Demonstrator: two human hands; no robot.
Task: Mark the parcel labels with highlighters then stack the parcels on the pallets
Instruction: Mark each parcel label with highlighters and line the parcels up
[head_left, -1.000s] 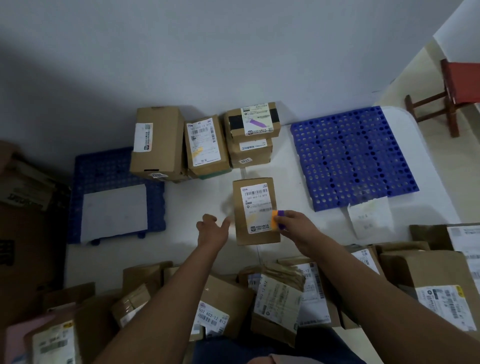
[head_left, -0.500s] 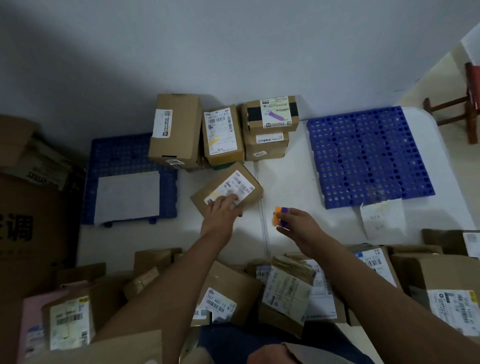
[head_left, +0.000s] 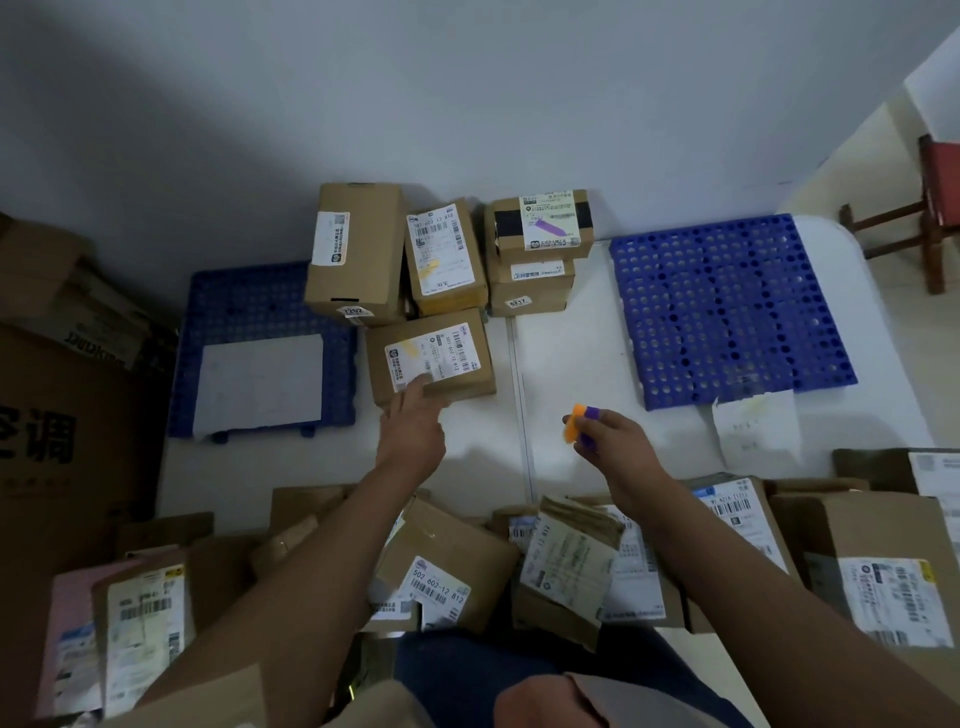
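Observation:
A brown parcel (head_left: 441, 332) lies flat on the white table, pressed against the row of parcels behind it. Its white label (head_left: 431, 356) carries an orange mark. My left hand (head_left: 413, 434) reaches forward with its fingertips on the parcel's near edge and label. My right hand (head_left: 615, 441) hovers over the table to the right, pinching an orange highlighter (head_left: 573, 425) and a purple highlighter (head_left: 589, 415) together. A blue pallet (head_left: 249, 306) lies at the left and another blue pallet (head_left: 727, 306) at the right.
Behind the parcel stand a tall box (head_left: 356, 249), an orange-marked box (head_left: 447, 260) and a two-box stack (head_left: 540, 223) with a purple mark. A white sheet (head_left: 260, 384) covers part of the left pallet. Several unsorted parcels (head_left: 452, 566) crowd the near edge. Large cartons (head_left: 52, 415) stand at the left.
My left hand took the parcel from in front of me, turned it sideways and moved it back and left against the row of parcels. My right hand drew away with the highlighters.

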